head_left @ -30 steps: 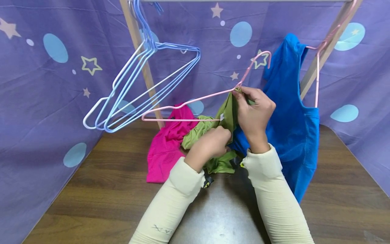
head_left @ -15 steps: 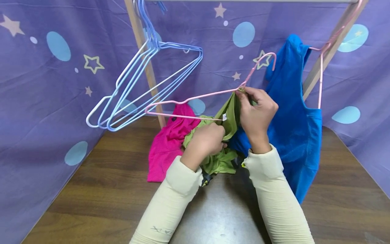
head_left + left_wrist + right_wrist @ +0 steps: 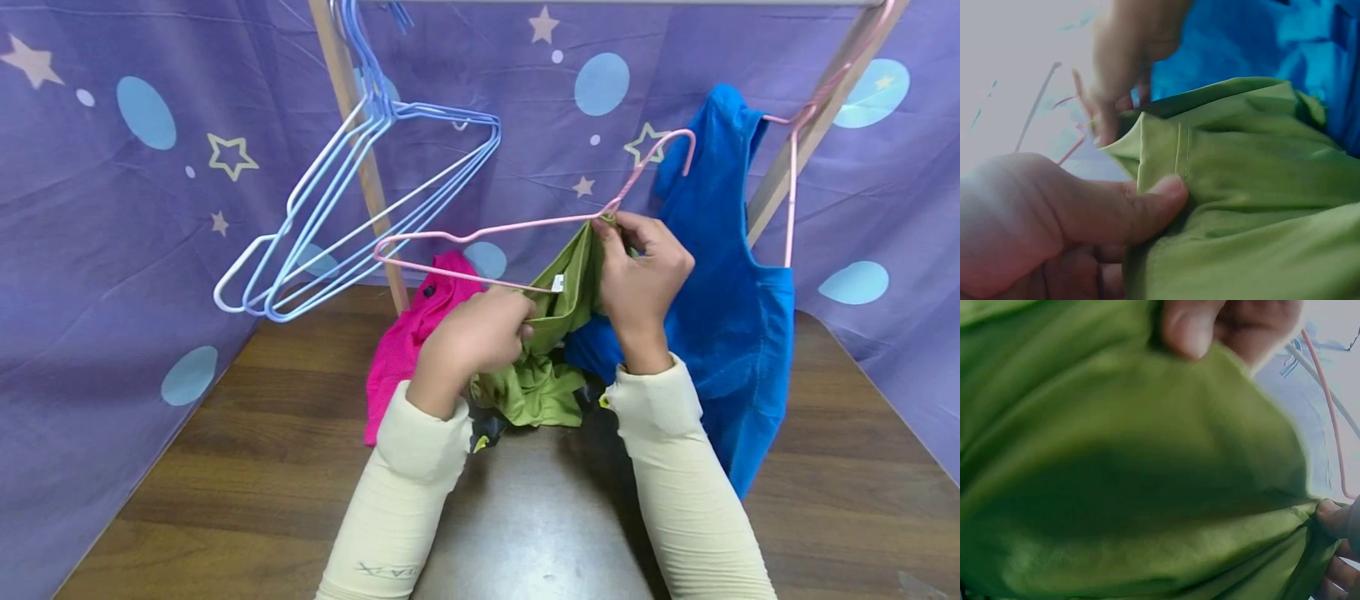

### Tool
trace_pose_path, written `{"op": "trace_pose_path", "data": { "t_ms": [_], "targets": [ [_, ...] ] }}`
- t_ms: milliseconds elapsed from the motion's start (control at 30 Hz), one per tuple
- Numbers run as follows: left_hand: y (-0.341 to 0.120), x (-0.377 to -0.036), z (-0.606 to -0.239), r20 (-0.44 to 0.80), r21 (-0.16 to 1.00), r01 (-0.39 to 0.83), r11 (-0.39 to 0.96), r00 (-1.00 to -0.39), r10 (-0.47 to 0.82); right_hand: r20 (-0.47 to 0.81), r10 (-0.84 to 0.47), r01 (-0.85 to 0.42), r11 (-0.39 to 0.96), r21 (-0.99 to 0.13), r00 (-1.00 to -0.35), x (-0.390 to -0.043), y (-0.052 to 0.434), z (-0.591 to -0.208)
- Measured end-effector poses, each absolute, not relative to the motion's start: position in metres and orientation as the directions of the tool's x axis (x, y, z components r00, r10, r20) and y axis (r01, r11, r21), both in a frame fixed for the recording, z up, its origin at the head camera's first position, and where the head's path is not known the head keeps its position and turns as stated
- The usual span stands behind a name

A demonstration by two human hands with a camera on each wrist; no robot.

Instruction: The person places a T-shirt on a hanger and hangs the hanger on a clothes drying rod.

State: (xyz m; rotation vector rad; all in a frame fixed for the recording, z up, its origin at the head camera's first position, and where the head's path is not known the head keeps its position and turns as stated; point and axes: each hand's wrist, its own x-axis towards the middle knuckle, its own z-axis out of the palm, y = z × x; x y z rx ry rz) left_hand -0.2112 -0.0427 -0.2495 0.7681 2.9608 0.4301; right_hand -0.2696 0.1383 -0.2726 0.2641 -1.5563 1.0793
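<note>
A green garment [image 3: 551, 350] hangs bunched between both hands above the wooden table [image 3: 247, 475]. My right hand [image 3: 637, 267] pinches its top edge together with the neck of a pink wire hanger [image 3: 487, 233]. My left hand [image 3: 472, 337] grips a hemmed edge of the green cloth [image 3: 1241, 175] lower down, thumb [image 3: 1141, 206] pressed on the seam. The right wrist view is filled with the green cloth [image 3: 1122, 481], a fingertip [image 3: 1188, 331] pinching it at the top.
A blue top [image 3: 735, 275] hangs on another pink hanger [image 3: 787, 167] at the right. A pink garment [image 3: 408, 350] lies on the table behind my left hand. Several pale blue and white hangers [image 3: 352, 208] hang from the wooden rack [image 3: 352, 125]. Purple star-print cloth [image 3: 112, 250] surrounds everything.
My left hand has slid left along the green cloth's edge, pulling it out from the right hand. The pink hanger has shifted slightly to the right.
</note>
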Motion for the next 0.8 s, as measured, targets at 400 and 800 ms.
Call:
{"op": "trace_pose_path", "data": {
  "t_ms": [400,800],
  "targets": [
    [-0.069,-0.197,-0.231,0.073,0.333,0.491,0.805,-0.865,0.497,0.866,0.394,-0.659,0.567,-0.494,-0.309,-0.272,0.144,-0.275],
    [-0.085,-0.19,-0.222,0.261,0.356,0.599,0.718,-0.801,0.539,0.85,0.416,-0.619,0.586,-0.523,-0.324,-0.272,0.147,-0.275]
  ]
}}
